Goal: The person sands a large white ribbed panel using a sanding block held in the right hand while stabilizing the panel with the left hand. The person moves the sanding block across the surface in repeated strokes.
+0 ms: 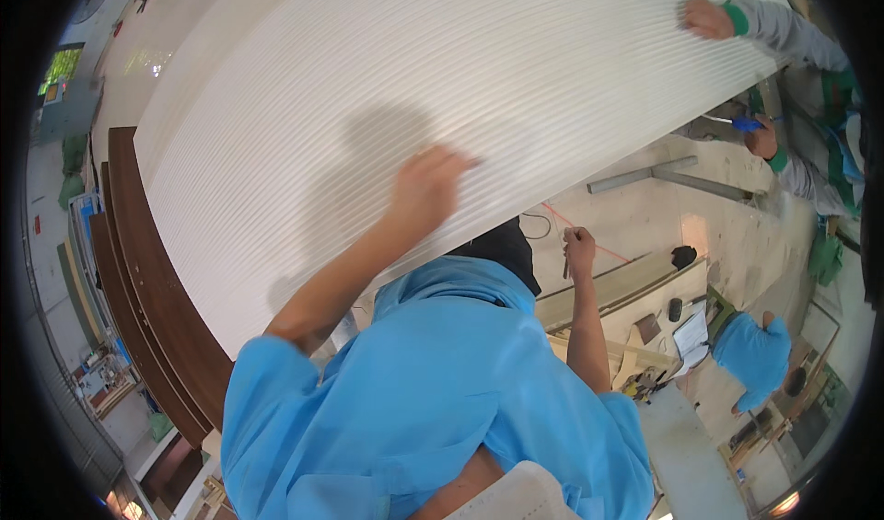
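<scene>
A large white panel with fine parallel ridges spreads out before me. Over it my left hand is reached forward, smeared by motion, its fingers closed on a small dark-tipped thing that I cannot make out. Off the panel's near edge, my right hand is closed round a thin, stick-like tool hanging downward. At the far right a co-worker's hand is over the same panel, fingers curled. That person's other hand grips a blue-handled tool.
Dark brown boards lean on edge at the left. A metal frame stands on the floor beyond my right hand. A bench at the right carries an open notebook. Another person in blue is farther off.
</scene>
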Tool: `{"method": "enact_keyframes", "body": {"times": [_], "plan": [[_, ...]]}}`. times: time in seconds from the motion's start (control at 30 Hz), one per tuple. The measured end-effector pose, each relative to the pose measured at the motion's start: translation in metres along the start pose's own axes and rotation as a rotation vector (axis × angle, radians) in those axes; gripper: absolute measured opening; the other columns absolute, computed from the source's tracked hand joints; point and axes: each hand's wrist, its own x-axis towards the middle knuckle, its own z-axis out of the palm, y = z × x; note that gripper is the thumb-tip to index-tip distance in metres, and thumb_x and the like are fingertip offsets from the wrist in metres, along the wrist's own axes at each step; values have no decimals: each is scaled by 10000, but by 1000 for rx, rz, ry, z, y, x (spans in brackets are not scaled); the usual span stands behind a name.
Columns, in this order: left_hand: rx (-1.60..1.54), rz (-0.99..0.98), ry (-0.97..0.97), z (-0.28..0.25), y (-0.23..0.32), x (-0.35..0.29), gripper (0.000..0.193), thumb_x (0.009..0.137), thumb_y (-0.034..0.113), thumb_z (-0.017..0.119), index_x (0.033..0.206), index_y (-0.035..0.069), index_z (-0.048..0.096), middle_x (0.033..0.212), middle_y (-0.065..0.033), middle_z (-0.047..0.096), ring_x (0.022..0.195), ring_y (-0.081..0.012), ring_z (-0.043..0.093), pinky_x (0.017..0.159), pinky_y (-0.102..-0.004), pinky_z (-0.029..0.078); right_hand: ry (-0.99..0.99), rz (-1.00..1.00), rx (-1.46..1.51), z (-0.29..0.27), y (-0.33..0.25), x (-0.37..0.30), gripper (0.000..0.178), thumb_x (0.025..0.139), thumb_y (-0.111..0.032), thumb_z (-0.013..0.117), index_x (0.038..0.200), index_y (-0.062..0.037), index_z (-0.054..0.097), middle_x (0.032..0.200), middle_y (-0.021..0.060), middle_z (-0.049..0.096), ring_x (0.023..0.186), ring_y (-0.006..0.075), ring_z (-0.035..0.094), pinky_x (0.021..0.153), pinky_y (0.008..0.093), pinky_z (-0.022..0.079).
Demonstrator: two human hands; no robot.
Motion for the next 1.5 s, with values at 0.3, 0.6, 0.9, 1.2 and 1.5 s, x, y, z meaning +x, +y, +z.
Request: {"method": "enact_keyframes", "body": {"times": [0.3,0.6,0.9,1.2,1.5], "plan": [[150,-90,-70,-77,-43,-115,217,824,-12,630,991,82,730,890,-104,657,847,-312,644,710,-441,532,-129,9,-24,60,7,-42,214,974,-211,667,904,-11,695,718,61,659,586,142,608,542,319,509],[-56,17,-17,64,54,85,251,814,44,664,1050,103,725,1025,-100,678,1009,-301,650,863,-438,556,-107,-141,-84,53,-23,-22,200,963,-191,666,896,-3,681,679,53,617,574,137,592,543,315,490],[216,-162,81,-90,-35,-158,301,778,-15,643,1012,137,756,944,-48,676,928,-256,664,794,-382,562,-214,-59,-117,69,0,-32,214,987,-190,652,973,19,692,766,64,659,588,124,592,522,296,476],[13,-496,32,-175,-80,-240,207,803,-62,735,990,21,702,920,-79,686,866,-306,646,742,-405,536,-300,-43,-133,92,-1,-42,201,973,-181,654,933,12,691,722,61,663,577,119,578,515,300,469],[180,-240,1,-145,-67,-182,148,804,-23,693,907,77,656,866,-77,636,840,-297,632,726,-417,548,-186,15,30,78,0,-22,193,972,-192,649,954,-8,706,750,61,652,568,117,586,503,276,469]]}}
